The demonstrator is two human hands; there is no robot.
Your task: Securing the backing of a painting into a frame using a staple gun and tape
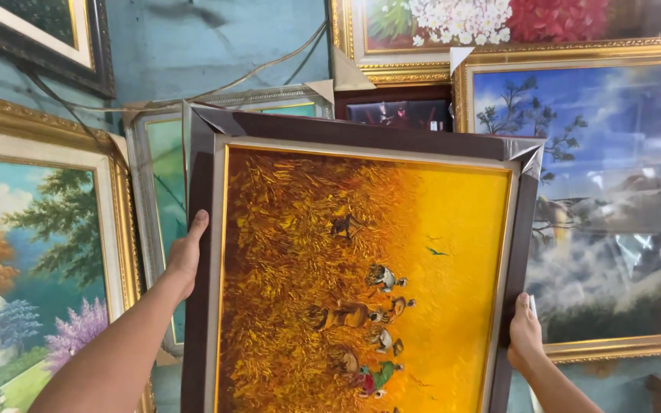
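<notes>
I hold up a framed painting [361, 260] in front of me: orange and yellow field with small figures, set in a dark brown frame with a silver inner border. My left hand [185, 256] grips the frame's left edge, thumb on the front. My right hand [524, 333] grips the lower right edge of the frame. The painting is turned sideways, and its bottom runs out of view.
More framed paintings lean against a blue wall behind: a gold-framed landscape with a house [32, 268] at left, a silver-framed one [158, 199] behind the held frame, a gold-framed sky scene [613, 199] wrapped in plastic at right, a flower painting [483, 23] above. Cables [193, 92] hang on the wall.
</notes>
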